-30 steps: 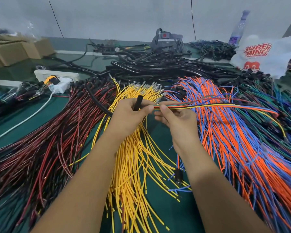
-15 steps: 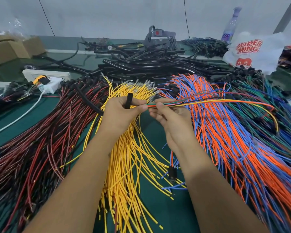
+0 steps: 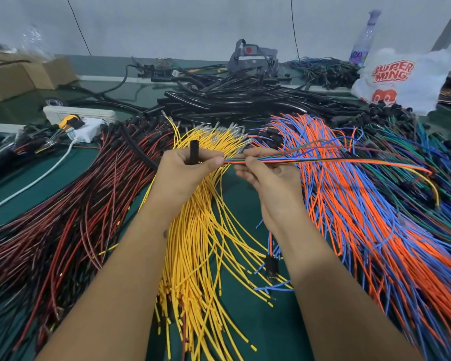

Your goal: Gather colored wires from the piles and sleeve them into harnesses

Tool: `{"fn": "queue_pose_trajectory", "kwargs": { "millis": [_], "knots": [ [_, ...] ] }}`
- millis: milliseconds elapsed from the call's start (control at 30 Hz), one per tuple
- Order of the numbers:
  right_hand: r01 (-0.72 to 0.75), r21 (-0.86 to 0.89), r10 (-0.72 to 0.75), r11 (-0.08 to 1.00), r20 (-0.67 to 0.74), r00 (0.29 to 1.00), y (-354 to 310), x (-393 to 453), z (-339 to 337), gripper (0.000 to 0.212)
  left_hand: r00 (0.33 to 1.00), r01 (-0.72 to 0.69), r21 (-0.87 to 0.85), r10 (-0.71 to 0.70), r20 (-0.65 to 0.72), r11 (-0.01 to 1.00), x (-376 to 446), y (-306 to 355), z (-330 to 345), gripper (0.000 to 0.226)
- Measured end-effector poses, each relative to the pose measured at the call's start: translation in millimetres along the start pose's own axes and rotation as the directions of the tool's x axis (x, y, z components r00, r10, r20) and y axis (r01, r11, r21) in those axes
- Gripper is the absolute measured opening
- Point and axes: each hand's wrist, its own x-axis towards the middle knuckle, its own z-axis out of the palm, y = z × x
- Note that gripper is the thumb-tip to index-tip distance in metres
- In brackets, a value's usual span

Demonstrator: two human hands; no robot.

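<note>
My left hand (image 3: 185,170) grips a short black sleeve tube (image 3: 194,149) that sticks up between its fingers, and its fingertips also pinch the near end of a mixed-colour wire bundle (image 3: 323,159). My right hand (image 3: 266,175) pinches that same bundle just to the right. The bundle of orange, green, blue, red and yellow wires stretches rightward above the piles. Below lie a yellow wire pile (image 3: 203,243), a red-and-black pile (image 3: 63,217) and an orange-and-blue pile (image 3: 362,217). Green and blue wires (image 3: 427,157) lie far right.
A heap of black sleeve tubes (image 3: 232,100) lies behind the piles. A white power strip (image 3: 78,114) and a white cable sit at the left, cardboard boxes (image 3: 18,76) at the far left. A white printed bag (image 3: 401,79) and a bottle (image 3: 365,37) stand at the back right.
Both hands hold the same grip on the sleeve and the bundle. The head view has shifted slightly, so the scene sits a little differently in frame.
</note>
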Motion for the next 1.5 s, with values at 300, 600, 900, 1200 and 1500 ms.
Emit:
{"fn": "queue_pose_trajectory", "kwargs": {
  "millis": [300, 600, 900, 1200, 1500],
  "knots": [
    [-0.010, 0.045, 0.012, 0.999, -0.026, 1.000, 0, 1, -1, 0.015, 0.998, -0.015, 0.099, 0.009, 0.061, 0.995, -2, 5, 2, 0.015],
    [-0.030, 0.061, 0.033, 0.998, -0.039, 0.999, 6, 2, 0, 0.014, 0.998, -0.049, 0.072, 0.047, 0.031, 0.996, -1, 3, 10, 0.018],
    [-0.068, 0.088, 0.071, 0.994, -0.030, 0.997, 3, 1, 0, 0.020, 0.998, -0.055, -0.006, 0.055, -0.009, 0.998, 1, 0, 5, 0.013],
    [-0.093, 0.079, 0.092, 0.992, 0.018, 0.996, 2, 1, -2, 0.018, 0.998, -0.033, -0.026, 0.034, 0.050, 0.999, 4, -1, 5, 0.016],
    [-0.115, -0.027, 0.114, 0.993, -0.030, 0.993, 2, 1, -5, 0.011, 1.000, -0.008, 0.071, 0.008, 0.004, 0.997, 4, -5, 7, 0.009]
  ]
}}
